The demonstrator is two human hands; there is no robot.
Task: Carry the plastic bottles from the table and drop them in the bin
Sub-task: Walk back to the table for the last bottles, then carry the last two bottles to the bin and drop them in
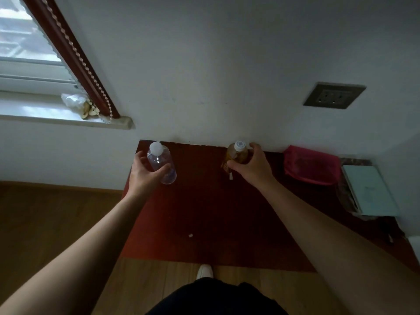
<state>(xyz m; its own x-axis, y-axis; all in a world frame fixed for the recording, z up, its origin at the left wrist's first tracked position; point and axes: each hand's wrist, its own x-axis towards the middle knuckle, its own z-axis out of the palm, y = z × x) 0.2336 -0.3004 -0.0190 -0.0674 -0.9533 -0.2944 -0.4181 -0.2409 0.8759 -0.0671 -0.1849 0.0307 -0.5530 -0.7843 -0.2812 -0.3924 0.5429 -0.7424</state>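
Observation:
A clear plastic bottle with a white cap stands at the far left corner of the dark red table. My left hand curls around its lower body, thumb across the front. An amber bottle with a white cap stands near the wall at the table's back edge. My right hand wraps around it from the right, fingers behind and thumb in front. No bin is in view.
A pink cloth pouch lies at the back right of the table, with a pale green book beside it. A wall socket sits above. A windowsill is at left, wooden floor below.

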